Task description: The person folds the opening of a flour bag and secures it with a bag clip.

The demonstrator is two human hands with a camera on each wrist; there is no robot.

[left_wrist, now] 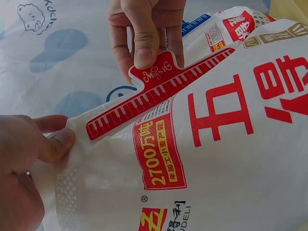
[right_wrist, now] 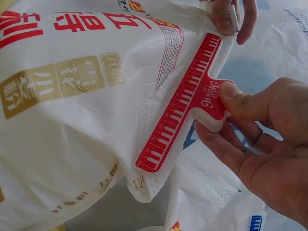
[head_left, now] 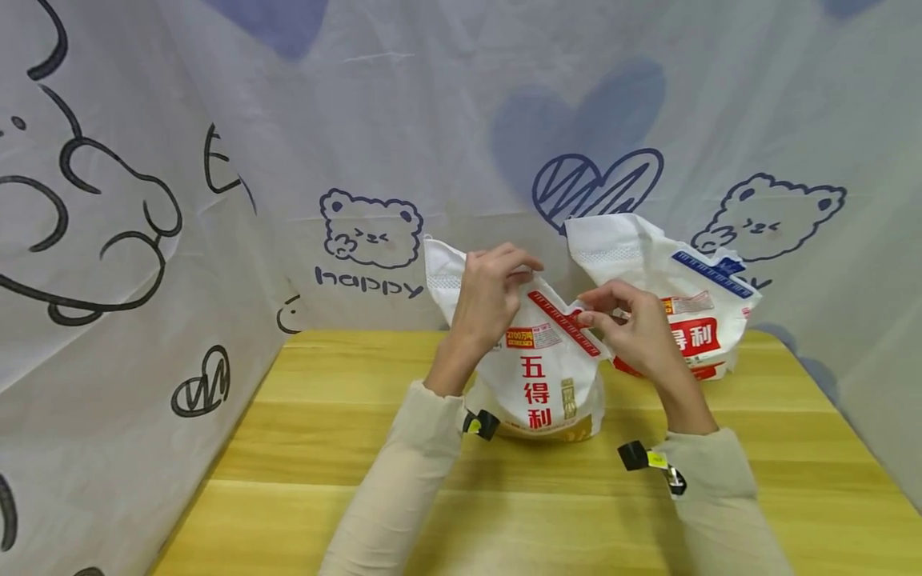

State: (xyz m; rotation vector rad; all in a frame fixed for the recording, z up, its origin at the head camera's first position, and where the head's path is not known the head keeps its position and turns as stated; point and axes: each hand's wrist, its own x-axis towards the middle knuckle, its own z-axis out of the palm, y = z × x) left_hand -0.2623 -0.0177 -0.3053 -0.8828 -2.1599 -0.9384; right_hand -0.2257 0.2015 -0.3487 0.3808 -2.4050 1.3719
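A white bag (head_left: 497, 376) with red and gold print stands on the table, its top edge folded over. Across that fold sits a red clip (left_wrist: 159, 91) with a piano-key pattern and the word "Music". My right hand (head_left: 634, 328) pinches the clip's tab between thumb and fingers, as the right wrist view shows closely. At the bag's upper left, my left hand (head_left: 493, 292) pinches the folded edge between thumb and forefinger. The clip's back side is hidden.
Behind and to the right stands a second white bag (head_left: 619, 248), with a blue clip (head_left: 713, 274) on its top. The wooden table (head_left: 346, 448) meets a patterned cloth backdrop (head_left: 446, 120) at the back and left.
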